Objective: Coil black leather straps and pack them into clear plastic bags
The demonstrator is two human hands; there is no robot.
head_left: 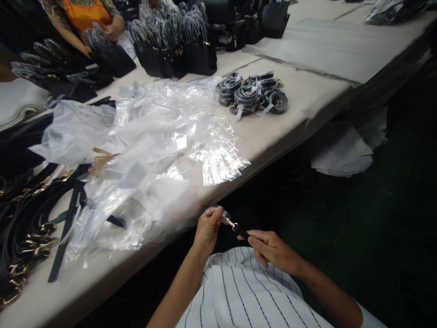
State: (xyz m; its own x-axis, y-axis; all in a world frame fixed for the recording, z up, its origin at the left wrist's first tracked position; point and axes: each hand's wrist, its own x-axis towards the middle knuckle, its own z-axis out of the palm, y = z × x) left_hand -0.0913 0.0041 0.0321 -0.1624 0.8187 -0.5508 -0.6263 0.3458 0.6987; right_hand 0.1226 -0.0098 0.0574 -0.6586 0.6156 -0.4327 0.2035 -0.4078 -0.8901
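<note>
Tabletop cluttered with clear bags; strap work happens below its edge.
My left hand pinches plastic wrap on clasp, right hand grips strap; I keep strap taut, wrap snug.

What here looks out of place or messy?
The clear plastic bags lie in a crumpled heap spilling over the table edge, and pale sheets lie on the floor below. The coiled straps sit tidy.

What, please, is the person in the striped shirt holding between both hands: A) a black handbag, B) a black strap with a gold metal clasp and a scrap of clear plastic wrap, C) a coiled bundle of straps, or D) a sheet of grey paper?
B: the left hand pinches the clear plastic wrap at the gold metal clasp, while the right hand grips the black strap.
</note>
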